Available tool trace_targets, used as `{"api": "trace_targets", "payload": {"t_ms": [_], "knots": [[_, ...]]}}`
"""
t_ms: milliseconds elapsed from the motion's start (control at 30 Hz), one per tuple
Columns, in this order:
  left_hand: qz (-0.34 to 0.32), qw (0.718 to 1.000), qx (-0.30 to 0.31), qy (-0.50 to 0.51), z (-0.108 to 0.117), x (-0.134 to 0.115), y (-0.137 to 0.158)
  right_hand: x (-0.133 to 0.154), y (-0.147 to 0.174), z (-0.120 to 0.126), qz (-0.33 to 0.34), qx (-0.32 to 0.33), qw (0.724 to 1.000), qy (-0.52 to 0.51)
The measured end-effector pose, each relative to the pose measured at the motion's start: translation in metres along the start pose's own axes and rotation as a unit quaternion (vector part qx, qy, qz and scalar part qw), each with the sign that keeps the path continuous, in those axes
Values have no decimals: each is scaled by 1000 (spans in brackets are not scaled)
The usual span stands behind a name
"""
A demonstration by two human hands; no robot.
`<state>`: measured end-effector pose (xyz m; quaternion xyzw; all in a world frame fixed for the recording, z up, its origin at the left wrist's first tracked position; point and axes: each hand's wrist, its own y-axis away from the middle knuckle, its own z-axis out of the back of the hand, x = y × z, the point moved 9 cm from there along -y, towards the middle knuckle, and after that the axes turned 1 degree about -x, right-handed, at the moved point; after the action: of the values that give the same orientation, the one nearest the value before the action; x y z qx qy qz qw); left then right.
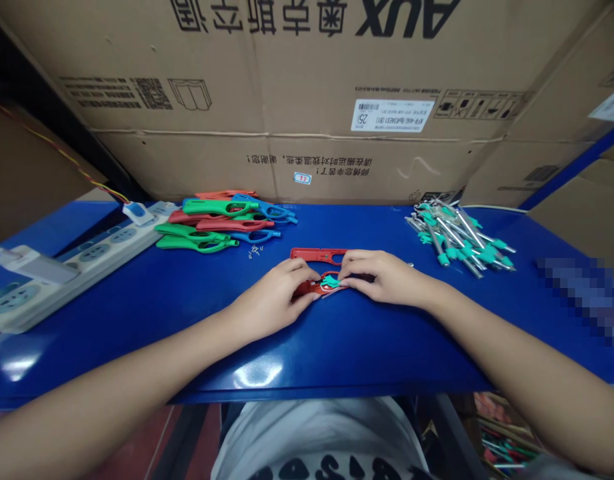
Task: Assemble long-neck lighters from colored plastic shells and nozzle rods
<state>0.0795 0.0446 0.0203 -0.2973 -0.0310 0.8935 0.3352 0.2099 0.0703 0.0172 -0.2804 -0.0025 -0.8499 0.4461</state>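
Left hand [269, 297]: pinching your red casing [299, 289]
Right hand [389, 275]: fingertips close, grip unclear
Teal insert [330, 282]: you're seating it, probably; wants steadiness

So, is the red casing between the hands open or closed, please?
Open: the green insert shows uncovered in the red casing; another red piece lies behind.
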Motion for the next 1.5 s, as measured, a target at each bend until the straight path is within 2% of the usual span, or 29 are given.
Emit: {"api": "trace_targets", "payload": {"t_ms": [267, 533, 667, 800, 867, 967, 1167, 1367, 1500], "knots": [[23, 999, 1, 33, -1, 8, -2, 8, 1, 3, 33, -26, 999, -10], [24, 999, -5, 49, -1, 11, -2, 6, 0, -3, 28, -3, 1000, 0], [26, 998, -1, 51, -2, 11, -2, 14, 2, -4, 36, 17, 997, 65], [16, 999, 0, 47, -1, 7, -2, 25, 3, -9, 59, 53, 978, 191], [2, 1000, 3, 29, -1, 5, -1, 27, 3, -11, 63, 57, 972, 217], [-19, 1000, 7, -13, -2, 1, 0, 24, 2, -8, 50, 36, 981, 185], [-30, 999, 18, -42, -6, -1, 2, 8, 0, -3, -3, -7, 999, 42], [-40, 998, 24, -34, -8, -2, 2, -10, -4, -2, -108, -43, 991, -64], [-23, 999, 28, -22, -7, -1, 0, -13, -5, -5, -120, -42, 988, -87]]}}
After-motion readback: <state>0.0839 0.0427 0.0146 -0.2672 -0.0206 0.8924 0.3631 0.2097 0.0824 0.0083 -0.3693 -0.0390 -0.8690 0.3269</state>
